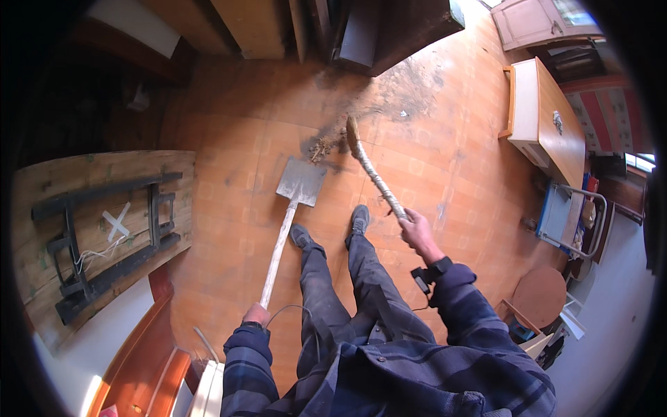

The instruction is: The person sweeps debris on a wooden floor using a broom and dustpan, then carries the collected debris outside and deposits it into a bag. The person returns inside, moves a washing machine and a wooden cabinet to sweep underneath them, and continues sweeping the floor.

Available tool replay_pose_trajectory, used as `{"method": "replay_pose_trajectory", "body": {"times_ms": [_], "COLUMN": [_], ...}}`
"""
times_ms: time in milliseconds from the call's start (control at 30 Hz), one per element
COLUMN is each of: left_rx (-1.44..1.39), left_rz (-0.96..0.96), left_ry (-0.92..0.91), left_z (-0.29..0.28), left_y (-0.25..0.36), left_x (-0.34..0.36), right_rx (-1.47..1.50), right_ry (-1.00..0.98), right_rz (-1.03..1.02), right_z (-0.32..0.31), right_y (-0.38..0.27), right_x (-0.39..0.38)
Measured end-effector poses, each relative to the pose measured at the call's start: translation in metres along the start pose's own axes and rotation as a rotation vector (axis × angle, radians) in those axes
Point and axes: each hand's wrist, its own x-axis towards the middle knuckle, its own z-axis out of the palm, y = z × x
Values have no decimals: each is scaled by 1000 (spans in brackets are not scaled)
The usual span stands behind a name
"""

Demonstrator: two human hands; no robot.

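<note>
Left grip (256,315) was closed round the shovel (290,209), right grip (417,233) round the broom (376,177). Debris (320,149) sat on the floor (229,208) by the shovel's far edge; keeping that flat seemed smart imo.

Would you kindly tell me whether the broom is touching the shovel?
Apart. The head view shows floor plainly visible between the broom and the shovel.

From afar I see a grey-bladed shovel (296,192), orange square-patterned floor (458,236) beneath it, tan-and-white broom (379,182) to its right, navy plaid shirt (389,379) below it.
</note>
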Motion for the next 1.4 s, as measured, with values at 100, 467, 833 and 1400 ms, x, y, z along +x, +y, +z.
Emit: {"method": "replay_pose_trajectory", "body": {"times_ms": [100, 467, 833, 1400], "left_rx": [-18, -22, -31, 5], "left_rz": [-36, -60, -75, -58], "left_ry": [-12, -50, -93, -22], "left_z": [4, 5, -13, -13], "left_y": [1, 6, 19, 3], "left_x": [-5, -12, -23, -8], "right_rx": [-197, -1005, -919, -1173], "right_ry": [112, 145, 190, 242], "right_rz": [-217, -317, -539, -454], "right_z": [-19, 28, -18, -65], "right_y": [-9, -15, -67, 4], "right_x": [17, 106, 103, 48]}}
